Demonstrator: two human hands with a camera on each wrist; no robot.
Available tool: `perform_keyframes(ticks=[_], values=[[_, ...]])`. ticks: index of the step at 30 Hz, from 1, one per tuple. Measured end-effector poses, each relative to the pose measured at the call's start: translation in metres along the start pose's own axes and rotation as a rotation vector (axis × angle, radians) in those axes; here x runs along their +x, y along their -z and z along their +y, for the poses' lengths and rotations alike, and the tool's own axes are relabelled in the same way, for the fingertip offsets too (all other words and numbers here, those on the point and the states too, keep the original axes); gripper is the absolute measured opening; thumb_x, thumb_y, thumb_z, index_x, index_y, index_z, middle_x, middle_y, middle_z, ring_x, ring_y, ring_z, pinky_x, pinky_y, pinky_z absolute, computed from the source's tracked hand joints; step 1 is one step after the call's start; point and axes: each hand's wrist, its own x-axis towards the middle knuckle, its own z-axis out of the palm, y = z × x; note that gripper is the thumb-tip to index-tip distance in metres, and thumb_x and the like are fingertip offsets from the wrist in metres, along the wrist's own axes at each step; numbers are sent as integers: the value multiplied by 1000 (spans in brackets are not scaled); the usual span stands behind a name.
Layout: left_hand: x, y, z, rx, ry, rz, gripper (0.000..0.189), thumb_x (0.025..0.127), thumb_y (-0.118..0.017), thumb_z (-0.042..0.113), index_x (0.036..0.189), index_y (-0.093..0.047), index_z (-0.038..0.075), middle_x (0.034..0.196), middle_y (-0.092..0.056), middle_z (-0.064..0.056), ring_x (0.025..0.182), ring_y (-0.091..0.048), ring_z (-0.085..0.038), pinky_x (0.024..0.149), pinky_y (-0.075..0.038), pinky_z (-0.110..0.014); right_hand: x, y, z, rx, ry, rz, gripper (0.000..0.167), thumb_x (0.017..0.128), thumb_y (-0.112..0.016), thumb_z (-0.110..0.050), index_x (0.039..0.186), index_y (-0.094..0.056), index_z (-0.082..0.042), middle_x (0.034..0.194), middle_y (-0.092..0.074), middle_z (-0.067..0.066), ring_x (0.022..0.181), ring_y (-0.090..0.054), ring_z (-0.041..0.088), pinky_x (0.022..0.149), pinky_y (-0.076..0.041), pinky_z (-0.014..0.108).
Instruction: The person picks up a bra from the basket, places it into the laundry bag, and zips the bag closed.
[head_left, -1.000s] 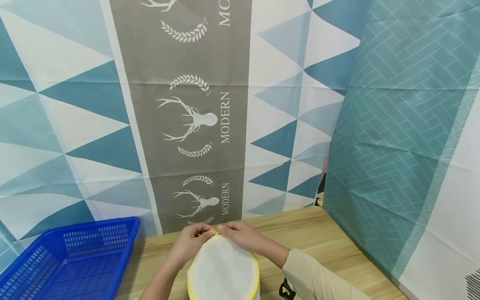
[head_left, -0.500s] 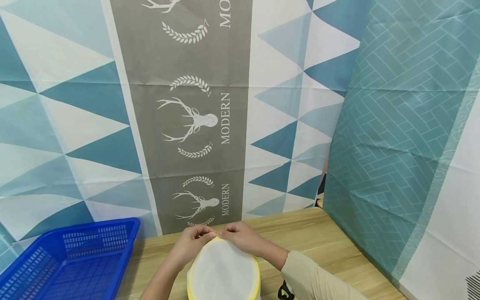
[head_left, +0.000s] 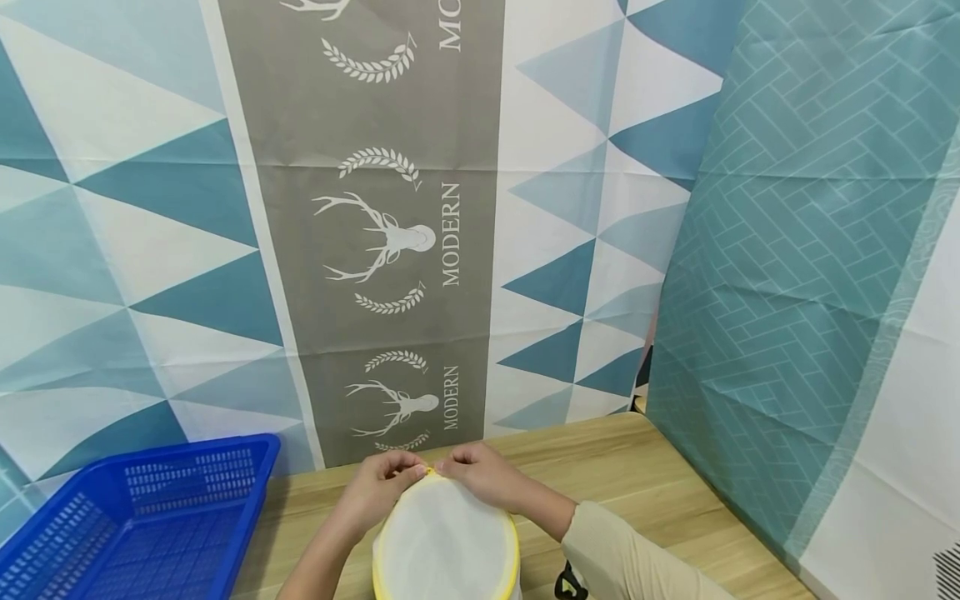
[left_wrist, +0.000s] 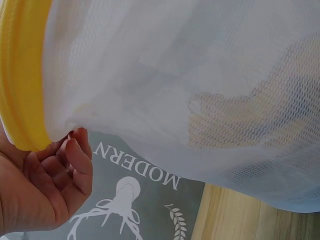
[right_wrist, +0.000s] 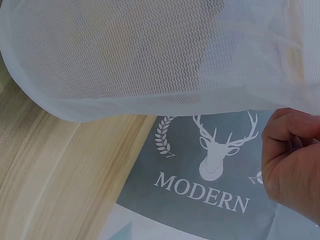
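A round white mesh laundry bag [head_left: 450, 542] with yellow trim stands upright on the table, its top facing me. At the far side of its rim, my left hand [head_left: 378, 492] pinches the yellow edge between thumb and fingers. Right beside it, my right hand [head_left: 483, 475] pinches the same edge, fingertips nearly meeting the left ones. The left wrist view shows the yellow band [left_wrist: 25, 75] above my curled fingers. Through the mesh, blurred yellowish and bluish shapes are visible; what they are I cannot tell. The exact bit of edge between the fingertips is hidden.
A blue plastic basket [head_left: 258, 492] with slotted sides stands at the left. Under my right sleeve lies a small black object [head_left: 572, 582], partly cut off. The wooden table [head_left: 600, 450] ends at a patterned cloth [head_left: 397, 250] behind and a teal one [head_left: 795, 250] at right.
Both hands stay at the far rim of the laundry bag, with only slight shifts of the fingertips. The bag and basket have not visibly moved.
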Motion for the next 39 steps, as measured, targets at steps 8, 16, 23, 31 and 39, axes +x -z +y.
perform_keyframes(ticks=[8, 16, 23, 31, 39], values=[[0, -1, -1, -8, -1, -9, 18, 91, -59, 17, 97, -66, 2, 81, -63, -4, 69, -55, -14, 58, -48, -27, -1, 0, 2, 10, 9, -5, 32, 96, -51, -22, 81, -63, 3, 65, -52, -3, 50, -48, 7, 45, -40, 21], [-2, -2, 0, -9, 0, -6, 18, 91, -60, 18, 97, -67, 2, 80, -62, -4, 68, -55, -13, 58, -48, -27, -4, 3, 2, 45, 0, -19, 31, 96, -50, -21, 83, -63, 3, 65, -53, -3, 48, -49, 6, 44, -41, 20], [-2, -4, -1, 1, 2, 29, 15, 90, -61, 17, 93, -68, 4, 79, -63, -4, 68, -55, -13, 58, -47, -26, -5, 5, 5, 53, -2, 5, 31, 96, -50, -22, 85, -65, 3, 68, -54, -3, 49, -49, 6, 44, -42, 20], [-2, -5, -1, -4, 12, 52, 14, 90, -61, 16, 92, -68, 4, 78, -63, -4, 66, -54, -13, 57, -47, -26, -2, 5, 12, 60, -22, 21, 33, 97, -48, -23, 86, -65, 3, 67, -54, -3, 48, -49, 7, 42, -42, 19], [-2, -6, 3, -6, 24, 60, 12, 90, -62, 15, 92, -68, 5, 78, -62, -3, 66, -54, -13, 56, -47, -26, -3, 7, 5, 45, -41, -8, 32, 96, -49, -25, 87, -66, 1, 66, -56, -3, 48, -50, 6, 44, -43, 20]])
